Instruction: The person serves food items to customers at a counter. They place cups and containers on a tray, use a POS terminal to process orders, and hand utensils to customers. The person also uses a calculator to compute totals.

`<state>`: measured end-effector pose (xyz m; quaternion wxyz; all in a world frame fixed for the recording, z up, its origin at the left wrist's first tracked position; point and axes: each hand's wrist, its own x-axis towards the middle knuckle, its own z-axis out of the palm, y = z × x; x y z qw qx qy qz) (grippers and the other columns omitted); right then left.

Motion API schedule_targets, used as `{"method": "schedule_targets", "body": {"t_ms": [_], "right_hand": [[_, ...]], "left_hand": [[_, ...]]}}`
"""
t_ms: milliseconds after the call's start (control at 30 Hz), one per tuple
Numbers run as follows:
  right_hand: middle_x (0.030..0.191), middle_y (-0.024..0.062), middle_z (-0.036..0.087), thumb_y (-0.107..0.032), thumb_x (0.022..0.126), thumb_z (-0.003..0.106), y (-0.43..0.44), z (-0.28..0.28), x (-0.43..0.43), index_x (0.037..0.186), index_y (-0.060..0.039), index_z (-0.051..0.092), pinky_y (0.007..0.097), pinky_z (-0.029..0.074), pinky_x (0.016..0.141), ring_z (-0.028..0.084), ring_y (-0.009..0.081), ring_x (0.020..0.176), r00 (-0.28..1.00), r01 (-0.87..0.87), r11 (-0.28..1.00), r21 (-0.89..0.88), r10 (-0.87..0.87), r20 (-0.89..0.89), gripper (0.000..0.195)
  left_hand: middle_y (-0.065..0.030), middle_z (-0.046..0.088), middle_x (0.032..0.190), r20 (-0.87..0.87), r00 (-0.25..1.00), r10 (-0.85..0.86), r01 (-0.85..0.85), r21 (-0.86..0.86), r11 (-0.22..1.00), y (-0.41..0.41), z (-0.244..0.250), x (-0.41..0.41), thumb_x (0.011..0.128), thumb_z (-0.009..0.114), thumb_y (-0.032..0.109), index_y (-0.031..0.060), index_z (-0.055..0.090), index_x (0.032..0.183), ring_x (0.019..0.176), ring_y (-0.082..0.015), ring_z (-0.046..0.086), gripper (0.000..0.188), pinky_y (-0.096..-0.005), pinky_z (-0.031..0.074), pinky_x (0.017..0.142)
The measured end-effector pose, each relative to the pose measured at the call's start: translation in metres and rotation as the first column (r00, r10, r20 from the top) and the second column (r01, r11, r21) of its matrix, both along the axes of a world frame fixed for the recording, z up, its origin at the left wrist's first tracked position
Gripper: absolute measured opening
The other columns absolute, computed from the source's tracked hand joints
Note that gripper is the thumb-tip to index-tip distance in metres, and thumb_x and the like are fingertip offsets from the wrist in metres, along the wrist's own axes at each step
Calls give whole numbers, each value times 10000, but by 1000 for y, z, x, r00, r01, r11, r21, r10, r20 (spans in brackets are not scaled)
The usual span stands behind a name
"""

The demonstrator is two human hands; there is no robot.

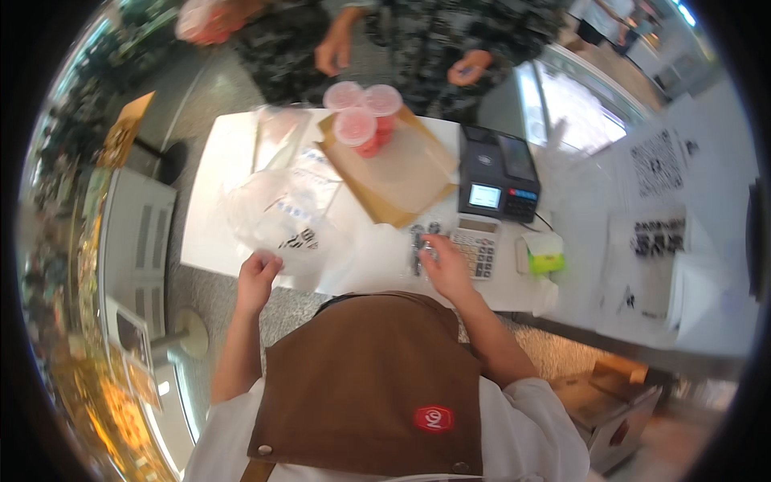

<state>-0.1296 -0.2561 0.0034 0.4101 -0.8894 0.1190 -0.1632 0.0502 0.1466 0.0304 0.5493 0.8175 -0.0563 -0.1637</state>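
Note:
My left hand (pixel 259 272) pinches the near edge of a translucent white plastic bag (pixel 277 211) that lies over the left part of the white table. My right hand (pixel 444 262) is at the near edge beside a calculator (pixel 476 250), its thumb and index finger close together; whether something small is between them I cannot tell. Three lidded clear cups of red contents stand together, the nearest cup (pixel 356 129) at the corner of a brown tray (pixel 385 211). Behind the calculator sits a black payment terminal (pixel 499 172).
Two people in camouflage clothing stand across the table, one person's hand (pixel 334 51) and another hand (pixel 473 67) near its far edge. A green-and-white packet (pixel 542 253) lies right of the calculator. A white counter (pixel 608 289) with printed sheets adjoins on the right.

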Motion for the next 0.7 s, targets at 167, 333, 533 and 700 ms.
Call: {"method": "schedule_targets", "body": {"t_ms": [167,333,533,700], "right_hand": [[1113,189,743,-194,979,724,-3,22,2,1194,-56,707,423,586,847,734,349,972,989,146,984,100,-143,-31,256],[841,133,743,-212,1003,726,-58,34,-39,1037,-38,722,381,558,685,716,259,735,871,490,869,65,-485,-81,177],[892,85,724,-192,1010,723,-167,82,-74,1128,2,701,318,546,770,684,168,826,704,708,706,-28,-703,100,228],[1265,219,695,-265,878,846,-278,62,-51,1407,50,569,396,550,965,707,303,1108,593,803,594,57,-804,27,675]], "left_hand": [[-4,686,871,-57,984,-168,168,-5,986,5,-15,1,998,716,163,0,712,983,811,-98,589,164,-288,493,759],[-52,757,975,-120,965,-235,248,103,963,14,-15,14,1004,697,176,-39,750,1093,897,-129,652,239,-321,525,833],[-55,737,911,-79,972,-222,230,111,967,17,-31,26,1024,703,239,-54,744,1051,858,-123,630,297,-317,510,777],[-48,722,893,-124,967,-223,250,286,925,11,-12,29,1044,698,315,-47,724,1004,854,-122,614,365,-321,501,764]]}}
